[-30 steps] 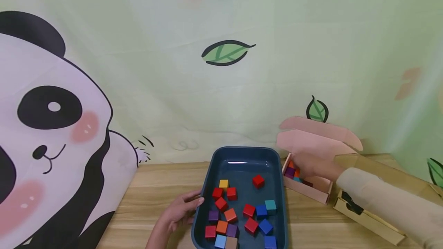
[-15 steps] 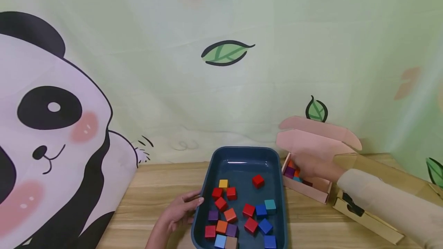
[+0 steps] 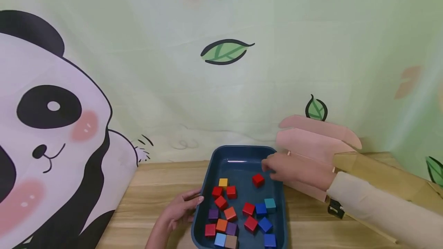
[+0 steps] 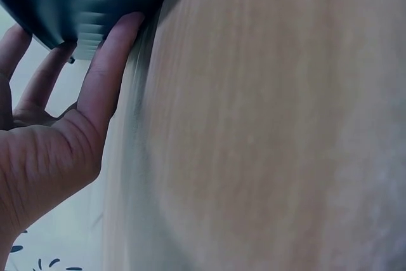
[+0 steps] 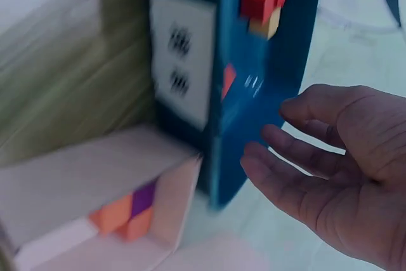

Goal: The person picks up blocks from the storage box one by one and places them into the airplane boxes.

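Note:
A dark blue tray [image 3: 242,156] holds several small coloured cubes, among them a yellow cube [image 3: 223,182], a lone red cube [image 3: 258,180] and a teal cube [image 3: 270,205]. My left hand [image 3: 181,208] is at its left side; in the left wrist view the fingertips touch the tray's outer wall [image 4: 95,4]. Over the tray's right rim reaches my right hand [image 3: 288,169], near the lone red cube. In the right wrist view its fingers [image 5: 292,150] are loosely bent and no cube shows between them.
A pink lidded box [image 3: 308,189] stands open right of the tray, with orange cubes [image 5: 114,214] and a purple cube [image 5: 143,198] inside. Beside it lies a brown cardboard box [image 3: 367,164], partly under the sleeve [image 3: 380,206]. A printed panda cloth [image 3: 155,87] hangs behind the wooden table [image 3: 155,183].
My right hand has come out of the pink box and moved left to the tray's right rim. My left hand and the tray's cubes look unchanged.

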A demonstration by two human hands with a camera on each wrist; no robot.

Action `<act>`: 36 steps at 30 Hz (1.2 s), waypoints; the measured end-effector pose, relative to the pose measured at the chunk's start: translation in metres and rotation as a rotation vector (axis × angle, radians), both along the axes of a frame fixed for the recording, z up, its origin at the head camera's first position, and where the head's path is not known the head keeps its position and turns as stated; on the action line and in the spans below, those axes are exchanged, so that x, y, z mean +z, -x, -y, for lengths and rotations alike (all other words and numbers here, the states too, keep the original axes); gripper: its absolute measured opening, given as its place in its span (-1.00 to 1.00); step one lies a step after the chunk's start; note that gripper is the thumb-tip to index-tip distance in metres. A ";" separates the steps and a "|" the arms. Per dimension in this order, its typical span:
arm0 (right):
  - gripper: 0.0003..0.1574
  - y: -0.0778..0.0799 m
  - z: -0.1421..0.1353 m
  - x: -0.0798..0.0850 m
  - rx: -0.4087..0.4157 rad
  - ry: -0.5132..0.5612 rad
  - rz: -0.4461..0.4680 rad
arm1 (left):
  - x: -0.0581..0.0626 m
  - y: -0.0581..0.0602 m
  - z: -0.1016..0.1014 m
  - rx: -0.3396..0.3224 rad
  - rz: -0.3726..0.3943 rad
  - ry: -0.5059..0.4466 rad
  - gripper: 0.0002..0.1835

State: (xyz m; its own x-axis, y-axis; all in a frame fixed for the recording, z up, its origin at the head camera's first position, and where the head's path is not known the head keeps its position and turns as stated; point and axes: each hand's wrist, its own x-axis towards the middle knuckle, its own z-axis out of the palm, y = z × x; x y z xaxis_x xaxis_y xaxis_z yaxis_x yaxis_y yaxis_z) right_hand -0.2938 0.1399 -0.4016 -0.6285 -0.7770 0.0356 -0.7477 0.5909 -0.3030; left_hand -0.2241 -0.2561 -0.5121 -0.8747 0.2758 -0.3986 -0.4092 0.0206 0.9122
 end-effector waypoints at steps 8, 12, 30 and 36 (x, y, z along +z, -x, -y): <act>-0.80 -0.035 0.061 -0.004 0.083 -0.129 0.060 | 0.001 -0.001 0.000 0.000 -0.005 -0.005 -0.25; -0.76 -0.044 0.082 -0.006 0.100 -0.175 0.126 | 0.001 -0.002 0.000 0.003 -0.011 -0.006 -0.26; -0.67 -0.042 0.148 -0.051 0.225 -0.295 0.232 | 0.001 -0.003 0.000 -0.003 -0.012 -0.021 -0.27; -0.62 -0.025 0.153 -0.085 0.249 -0.344 0.256 | 0.002 -0.004 0.000 0.001 -0.014 -0.014 -0.26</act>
